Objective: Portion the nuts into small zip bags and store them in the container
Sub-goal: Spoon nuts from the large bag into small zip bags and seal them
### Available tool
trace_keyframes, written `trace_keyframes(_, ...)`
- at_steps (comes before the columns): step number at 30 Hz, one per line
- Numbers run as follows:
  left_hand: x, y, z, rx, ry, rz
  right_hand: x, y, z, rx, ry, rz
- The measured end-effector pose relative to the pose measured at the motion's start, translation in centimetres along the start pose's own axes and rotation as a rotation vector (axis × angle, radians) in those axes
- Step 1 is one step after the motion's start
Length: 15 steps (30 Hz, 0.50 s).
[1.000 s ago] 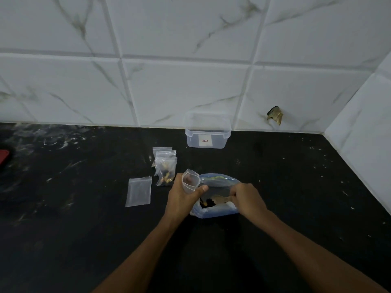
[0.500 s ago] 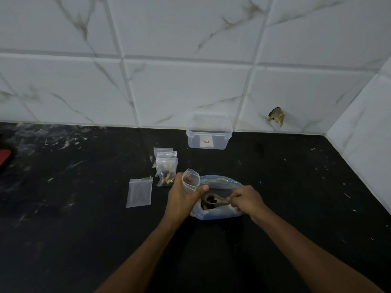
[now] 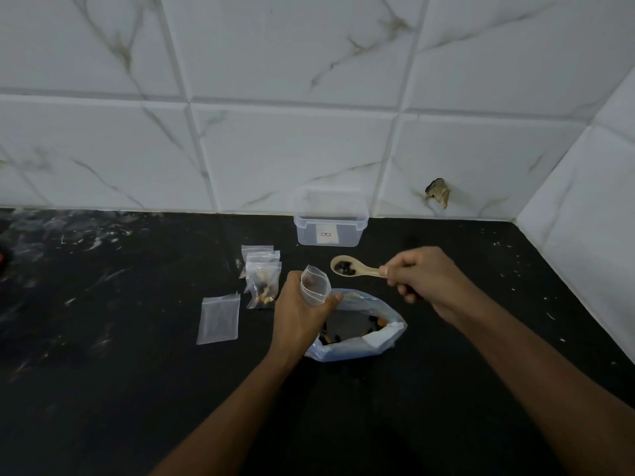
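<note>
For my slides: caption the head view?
Right hand lifts loaded spoon toward small zip bag in left hand.

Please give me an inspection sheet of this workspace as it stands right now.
Surface: black countertop, pale streaks and specks.
Job's things: big nut bag open, nuts inside; spoon loaded with dark nuts, raised above it; small open zip bag upright; filled zip bags lie stacked; one empty zip bag flat; clear container lidless at the wall.
Clutter: red object at the left edge, mostly cut off.
Grippers: left hand grips the small open zip bag; right hand pinches the spoon handle.
Cables: nothing seen.
Surroundings: white marbled wall tiles, with a broken hole in tile.
</note>
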<state>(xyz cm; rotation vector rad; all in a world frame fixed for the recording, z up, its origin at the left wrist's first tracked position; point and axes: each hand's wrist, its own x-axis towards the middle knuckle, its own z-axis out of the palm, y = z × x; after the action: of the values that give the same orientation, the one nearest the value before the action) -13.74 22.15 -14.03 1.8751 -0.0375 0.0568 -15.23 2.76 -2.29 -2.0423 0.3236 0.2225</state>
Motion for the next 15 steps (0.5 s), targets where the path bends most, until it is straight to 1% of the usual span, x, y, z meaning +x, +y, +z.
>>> trace_keyframes(2, 0.0, 0.1, 0.5, 0.004, -0.006, 0.001, -0.5, -0.8, 0.8, -0.160, 0.056, -0.118)
trace_keyframes(6, 0.1, 0.4, 1.2, -0.027, 0.004, 0.001, -1.6, -0.7, 3.6, -0.556, 0.187, -0.440)
trace_keyframes(9, 0.1, 0.4, 1.4, -0.057, 0.001, -0.012, -2.1, 0.5, 5.2, -0.871, 0.249, -0.776)
trace_keyframes(10, 0.0, 0.5, 1.4, -0.072, -0.004, -0.013, -2.3, 0.9, 5.5, -0.922, 0.251, -0.867)
trace_keyframes(12, -0.1, 0.6, 1.3, -0.096, -0.017, -0.008, -2.6, 1.4, 5.9, -0.962, 0.251, -0.966)
trace_keyframes(15, -0.2, 0.4, 1.1, -0.114, -0.018, 0.006, -2.4, 1.6, 5.7, -0.935, 0.278, -0.971)
